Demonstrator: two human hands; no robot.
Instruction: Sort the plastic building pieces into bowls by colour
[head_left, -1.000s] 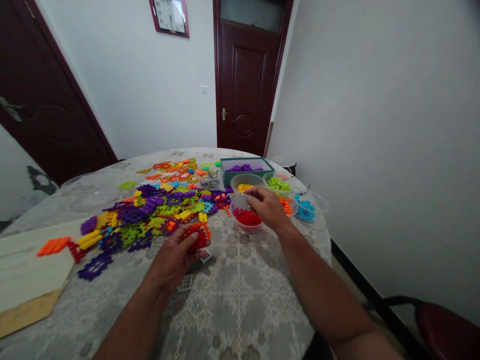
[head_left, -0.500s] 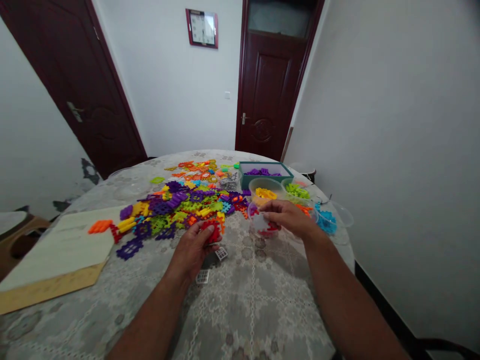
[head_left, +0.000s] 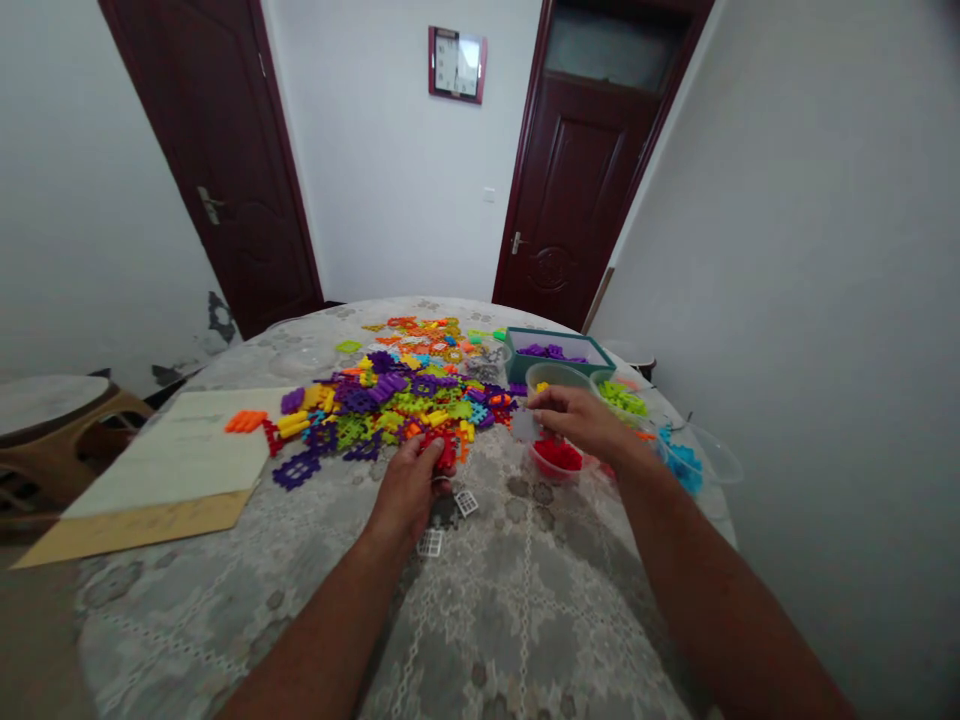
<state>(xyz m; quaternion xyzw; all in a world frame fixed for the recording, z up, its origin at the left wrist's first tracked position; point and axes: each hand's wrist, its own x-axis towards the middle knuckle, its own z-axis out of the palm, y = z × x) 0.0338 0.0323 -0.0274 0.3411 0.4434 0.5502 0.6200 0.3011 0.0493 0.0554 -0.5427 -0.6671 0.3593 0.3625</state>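
Observation:
My left hand (head_left: 411, 487) is curled around red plastic building pieces (head_left: 441, 449) at the near edge of a big heap of coloured interlocking pieces (head_left: 390, 395). My right hand (head_left: 581, 420) hovers with fingers pinched over a clear bowl of red pieces (head_left: 556, 460); what the pinch holds, if anything, I cannot make out. Two small white grid pieces (head_left: 448, 522) lie on the cloth just by my left hand.
A round table with a grey patterned cloth (head_left: 510, 610) carries a teal box of purple pieces (head_left: 555, 349), clear bowls of yellow (head_left: 551, 378), green (head_left: 622, 398) and blue pieces (head_left: 686, 465), and a white board on cardboard (head_left: 172, 460). A wooden stool (head_left: 52, 440) stands left; two dark doors behind.
The view has swung left and the table has shifted right in it. My right hand has moved from inside the red bowl to above its far left rim. My left hand keeps its red pieces.

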